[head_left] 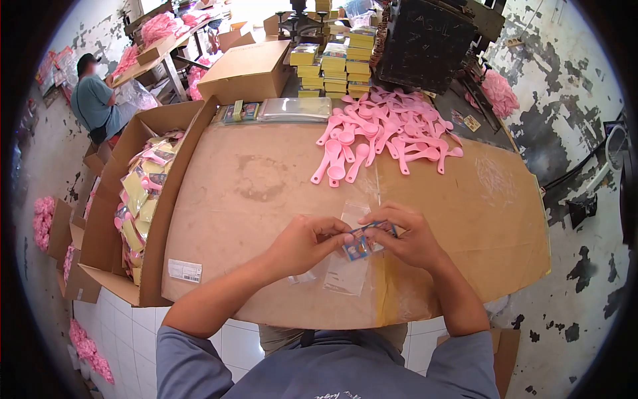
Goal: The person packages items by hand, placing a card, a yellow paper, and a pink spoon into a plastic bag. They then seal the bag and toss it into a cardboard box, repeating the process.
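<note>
Cardboard covers the bench [266, 179]. The left hand [309, 241] and right hand [407, 236] are closed, pinching a small printed card [362, 241] between them, with a clear plastic bag [347, 272] lying just below their fingers. Pink spoons [389, 130] are heaped beyond the right hand. An open box [159, 199] of filled packets stands left of the left hand.

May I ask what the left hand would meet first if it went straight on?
The left hand would probably meet the right hand, just past the small card both hold; depth is unclear.
</note>
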`<state>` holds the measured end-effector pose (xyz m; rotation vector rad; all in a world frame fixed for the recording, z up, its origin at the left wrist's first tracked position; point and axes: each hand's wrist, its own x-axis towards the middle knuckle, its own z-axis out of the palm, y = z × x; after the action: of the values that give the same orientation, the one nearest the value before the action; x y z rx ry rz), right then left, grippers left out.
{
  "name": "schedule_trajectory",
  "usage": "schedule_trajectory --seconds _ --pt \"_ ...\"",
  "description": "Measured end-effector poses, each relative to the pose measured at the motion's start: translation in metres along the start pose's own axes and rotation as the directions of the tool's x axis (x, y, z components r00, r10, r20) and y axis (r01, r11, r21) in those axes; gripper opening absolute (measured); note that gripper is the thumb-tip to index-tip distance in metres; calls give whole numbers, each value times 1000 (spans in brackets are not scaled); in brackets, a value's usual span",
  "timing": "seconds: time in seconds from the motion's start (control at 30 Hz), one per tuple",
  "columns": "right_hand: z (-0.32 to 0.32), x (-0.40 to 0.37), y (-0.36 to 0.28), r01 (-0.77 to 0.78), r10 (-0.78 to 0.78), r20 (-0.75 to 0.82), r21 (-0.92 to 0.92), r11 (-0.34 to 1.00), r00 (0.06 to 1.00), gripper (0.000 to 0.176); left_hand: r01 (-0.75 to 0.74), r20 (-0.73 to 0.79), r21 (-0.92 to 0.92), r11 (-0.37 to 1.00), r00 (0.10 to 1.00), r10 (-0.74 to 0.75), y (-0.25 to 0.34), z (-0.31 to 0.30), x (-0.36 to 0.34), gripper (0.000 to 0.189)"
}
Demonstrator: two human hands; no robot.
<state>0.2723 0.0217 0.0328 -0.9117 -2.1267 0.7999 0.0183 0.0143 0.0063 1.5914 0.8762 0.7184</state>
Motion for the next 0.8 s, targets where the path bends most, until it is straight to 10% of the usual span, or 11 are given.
schedule_trajectory --seconds 0.3,0.5,0.6,0.67,0.8 --pt "11 -6 14 -131 203 -182 343 930 962 26 7 -113 -197 980 993 -30 -1 1 3 21" --pt "8 3 15 -72 30 177 236 969 984 24 48 -123 -142 989 990 -66 -1 2 2 22" --pt "-16 19 37 -181 166 115 133 974 979 30 -10 -172 -87 996 985 -5 -4 0 5 20" --pt "-30 29 80 -183 104 -204 -424 887 973 32 0 -182 -69 998 983 -13 -3 -3 4 18" --pt "-42 40 105 -348 122 -378 -619 704 918 36 9 -165 -114 993 986 -28 -5 -6 5 19"
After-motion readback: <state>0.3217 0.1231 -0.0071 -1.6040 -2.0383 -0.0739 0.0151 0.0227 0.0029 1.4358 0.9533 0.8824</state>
